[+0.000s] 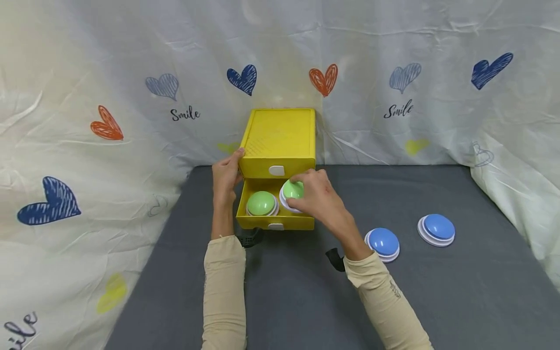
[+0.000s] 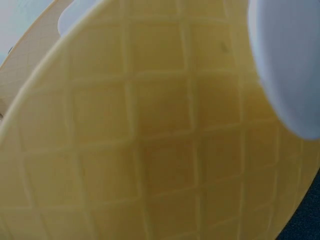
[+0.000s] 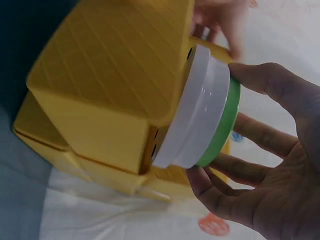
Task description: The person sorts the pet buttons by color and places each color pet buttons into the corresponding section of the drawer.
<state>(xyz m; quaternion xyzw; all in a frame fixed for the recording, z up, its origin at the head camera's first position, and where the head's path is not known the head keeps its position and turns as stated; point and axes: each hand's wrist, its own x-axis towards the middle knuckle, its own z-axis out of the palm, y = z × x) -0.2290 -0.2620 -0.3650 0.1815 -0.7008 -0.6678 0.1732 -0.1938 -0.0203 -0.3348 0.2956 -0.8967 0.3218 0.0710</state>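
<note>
A yellow two-drawer box [image 1: 280, 133] stands at the back of the table with its lower drawer [image 1: 251, 222] pulled out. My left hand [image 1: 225, 180] holds the box's left side, thumb at the upper front corner. Inside the drawer, on the left, sits a push button with a green dome [image 1: 261, 202]. My right hand [image 1: 318, 194] grips a second green push button [image 1: 292, 190] by its edges, tilted, at the drawer's right part. The right wrist view shows this button's white base [image 3: 195, 110] against the drawer edge. Only waffle-patterned yellow plastic [image 2: 150, 125] and white tabs fill the left wrist view.
Two push buttons with blue domes lie on the dark table to the right: one [image 1: 384, 241] beside my right forearm, the other [image 1: 436, 228] farther right. A white cloth [image 1: 358, 29] printed with hearts hangs behind the box and along both sides.
</note>
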